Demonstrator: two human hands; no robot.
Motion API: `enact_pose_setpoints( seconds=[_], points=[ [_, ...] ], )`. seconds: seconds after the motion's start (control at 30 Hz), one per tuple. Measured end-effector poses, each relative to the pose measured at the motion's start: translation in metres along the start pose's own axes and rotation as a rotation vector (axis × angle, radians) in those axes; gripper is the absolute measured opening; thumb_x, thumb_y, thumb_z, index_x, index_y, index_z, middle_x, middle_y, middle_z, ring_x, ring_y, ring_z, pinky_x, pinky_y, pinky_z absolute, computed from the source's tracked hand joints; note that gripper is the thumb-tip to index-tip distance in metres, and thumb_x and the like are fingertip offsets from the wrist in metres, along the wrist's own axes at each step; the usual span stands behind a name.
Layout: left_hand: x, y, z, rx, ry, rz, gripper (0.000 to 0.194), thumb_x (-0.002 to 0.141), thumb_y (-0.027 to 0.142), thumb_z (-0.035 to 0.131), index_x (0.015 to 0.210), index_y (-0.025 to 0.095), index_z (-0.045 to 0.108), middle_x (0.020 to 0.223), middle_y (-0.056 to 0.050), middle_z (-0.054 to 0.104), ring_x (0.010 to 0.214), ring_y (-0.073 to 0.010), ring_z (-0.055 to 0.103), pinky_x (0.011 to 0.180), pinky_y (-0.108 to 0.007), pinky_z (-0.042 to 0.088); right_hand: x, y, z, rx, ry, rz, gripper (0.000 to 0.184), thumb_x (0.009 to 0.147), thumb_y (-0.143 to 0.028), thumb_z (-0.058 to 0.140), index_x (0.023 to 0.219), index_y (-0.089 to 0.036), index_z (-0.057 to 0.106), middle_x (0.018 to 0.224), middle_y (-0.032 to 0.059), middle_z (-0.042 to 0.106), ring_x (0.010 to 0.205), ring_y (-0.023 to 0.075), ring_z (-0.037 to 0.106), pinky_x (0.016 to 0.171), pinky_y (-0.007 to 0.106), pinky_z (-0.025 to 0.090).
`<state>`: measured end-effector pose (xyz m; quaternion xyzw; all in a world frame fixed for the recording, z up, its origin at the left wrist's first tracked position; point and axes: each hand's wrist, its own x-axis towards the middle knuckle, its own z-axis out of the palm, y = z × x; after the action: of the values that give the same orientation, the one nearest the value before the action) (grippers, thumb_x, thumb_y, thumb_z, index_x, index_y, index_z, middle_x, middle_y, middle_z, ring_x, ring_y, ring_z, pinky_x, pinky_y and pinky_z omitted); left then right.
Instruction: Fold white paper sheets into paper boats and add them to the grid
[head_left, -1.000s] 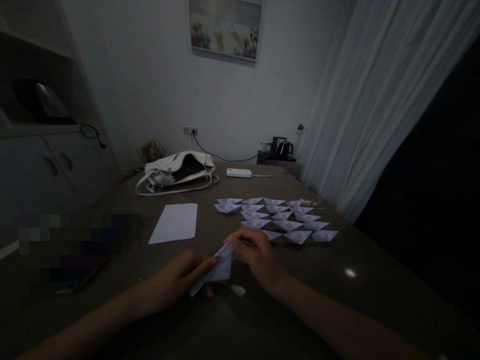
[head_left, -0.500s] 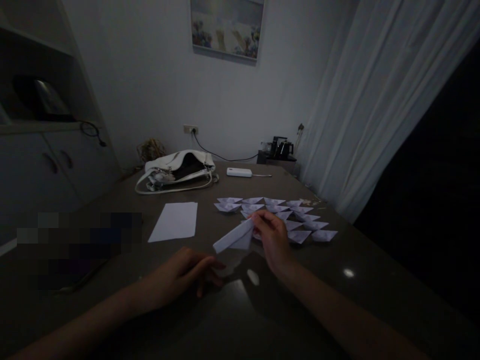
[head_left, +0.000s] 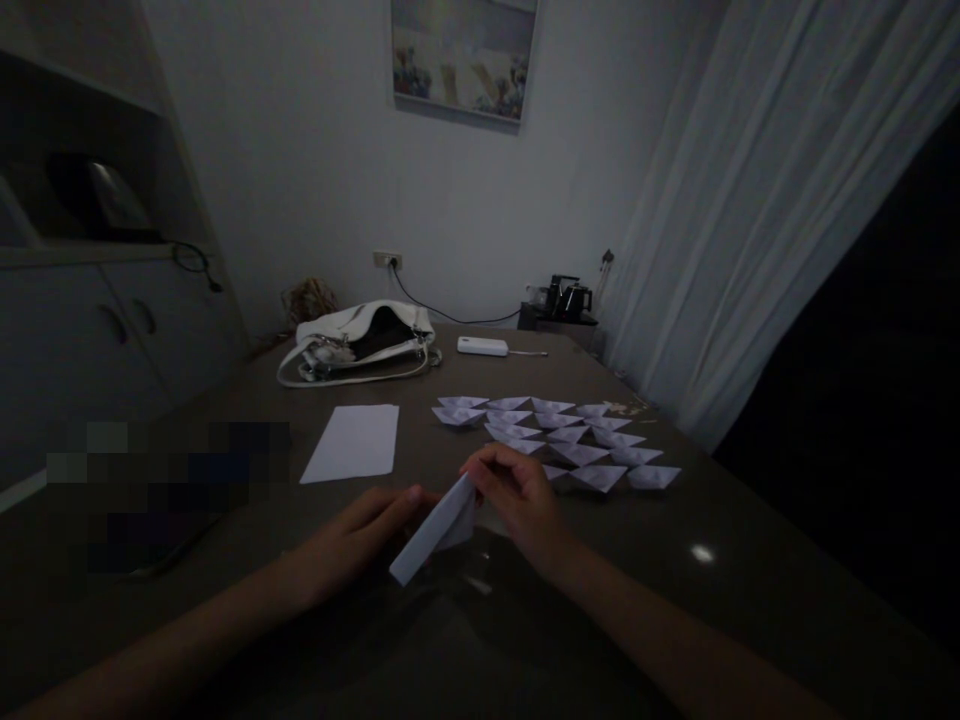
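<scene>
Pinching the top end of a folded white paper (head_left: pixel 431 535), the right hand (head_left: pixel 525 510) held it up at a slant over the dark desk (head_left: pixel 750 620). Its grip was squeezed together, with the thumb and fingers tight on the paper. The low end of the paper pointed down, to the left and toward the person. The left hand (head_left: pixel 360 540) was just beside the paper. Its fingers were a bit bent, and some of them hid behind the paper, so I could not tell how wide that grip was or if it touched the paper.

Lots of little paper boats (head_left: pixel 598 477) sat in rows on the desk, just past the right hand. Flat white paper (head_left: pixel 351 445) lay past the left hand, to the left of the boats. Farther back on the desk sat a white bag (head_left: pixel 341 325) with its top gaping and its strap lying in front. To the right of the bag was a small white gadget (head_left: pixel 482 346) with a short cord (head_left: pixel 529 353). A picture (head_left: pixel 465 60) hung on the wall (head_left: pixel 300 150), and a pale curtain (head_left: pixel 697 260) hung on the right side.
</scene>
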<state>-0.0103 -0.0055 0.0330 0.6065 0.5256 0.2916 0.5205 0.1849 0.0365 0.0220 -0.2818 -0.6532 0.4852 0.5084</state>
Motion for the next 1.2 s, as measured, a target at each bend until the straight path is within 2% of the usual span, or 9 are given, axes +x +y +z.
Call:
enact_pose_setpoints(
  seconds=[0.17,0.33,0.47,0.57,0.67,0.8,0.93,1.1,1.2],
  points=[
    [-0.008,0.002,-0.001,0.14,-0.05,0.026,0.061,0.084,0.068,0.039,0.114,0.02,0.062,0.1,-0.005,0.069,0.1,-0.0251,0.058,0.085,-0.031,0.045,0.003,0.003,-0.004,0.022,-0.004,0.008,0.023,0.08,-0.04,0.063,0.077,-0.017,0.065,0.067,-0.0007,0.057,0.06,0.0107,0.055,0.057,0.023,0.046],
    [-0.011,0.01,0.002,0.202,-0.13,0.036,0.054,0.088,0.062,0.035,0.1,0.019,0.065,0.086,-0.002,0.069,0.081,-0.0195,0.06,0.071,-0.026,0.046,-0.001,0.001,0.0,0.037,-0.063,0.046,0.021,0.081,-0.037,0.063,0.078,-0.017,0.066,0.068,-0.0003,0.06,0.062,0.0107,0.057,0.059,0.023,0.047],
    [-0.01,0.01,0.005,0.263,-0.135,0.083,0.052,0.088,0.06,0.036,0.091,0.018,0.066,0.082,-0.002,0.068,0.078,-0.0188,0.06,0.071,-0.025,0.047,-0.003,-0.001,0.002,0.02,-0.067,0.095,0.018,0.075,-0.034,0.07,0.079,-0.016,0.065,0.071,-0.0006,0.061,0.062,0.0099,0.057,0.057,0.022,0.047],
    [-0.009,0.006,0.004,0.332,-0.116,0.142,0.049,0.089,0.058,0.037,0.085,0.02,0.069,0.082,-0.001,0.068,0.081,-0.0193,0.06,0.076,-0.025,0.046,-0.005,-0.002,0.001,-0.029,-0.175,0.158,0.021,0.069,-0.032,0.075,0.078,-0.016,0.066,0.067,-0.0014,0.06,0.055,0.0094,0.054,0.05,0.021,0.044],
    [-0.008,0.002,0.003,0.377,-0.114,0.19,0.047,0.091,0.054,0.037,0.082,0.021,0.069,0.082,0.0,0.069,0.082,-0.0189,0.06,0.079,-0.025,0.044,-0.006,-0.003,0.001,-0.054,-0.258,0.178,0.02,0.07,-0.032,0.073,0.073,-0.014,0.066,0.06,-0.0017,0.056,0.052,0.0095,0.051,0.048,0.021,0.041],
    [-0.005,-0.002,0.002,0.393,-0.138,0.206,0.045,0.092,0.052,0.038,0.083,0.019,0.069,0.081,-0.001,0.068,0.083,-0.0185,0.061,0.079,-0.024,0.045,-0.005,0.0,0.0,-0.031,-0.224,0.167,0.015,0.071,-0.028,0.072,0.072,-0.014,0.066,0.062,-0.0017,0.058,0.054,0.0086,0.051,0.05,0.02,0.038],
    [-0.001,-0.003,0.002,0.296,-0.163,0.214,0.044,0.092,0.051,0.039,0.088,0.017,0.068,0.076,-0.001,0.067,0.075,-0.0172,0.062,0.074,-0.024,0.047,-0.002,0.005,-0.002,0.036,-0.107,0.188,0.011,0.072,-0.025,0.069,0.07,-0.015,0.065,0.061,-0.0029,0.057,0.055,0.008,0.05,0.053,0.02,0.037],
    [0.001,0.003,0.002,0.156,-0.177,0.212,0.045,0.09,0.053,0.042,0.088,0.016,0.068,0.079,-0.002,0.069,0.068,-0.0161,0.062,0.068,-0.024,0.049,0.001,0.003,-0.003,0.033,-0.087,0.158,0.016,0.076,-0.031,0.063,0.074,-0.016,0.068,0.066,-0.0002,0.061,0.062,0.0112,0.054,0.06,0.023,0.041],
    [0.0,0.006,0.001,0.11,-0.169,0.198,0.045,0.088,0.054,0.045,0.086,0.016,0.068,0.078,-0.002,0.069,0.067,-0.0164,0.062,0.066,-0.024,0.049,0.008,0.0,-0.011,-0.046,-0.024,0.106,0.02,0.079,-0.034,0.06,0.075,-0.017,0.07,0.068,0.0016,0.062,0.065,0.0124,0.055,0.061,0.024,0.042]
  ],
)
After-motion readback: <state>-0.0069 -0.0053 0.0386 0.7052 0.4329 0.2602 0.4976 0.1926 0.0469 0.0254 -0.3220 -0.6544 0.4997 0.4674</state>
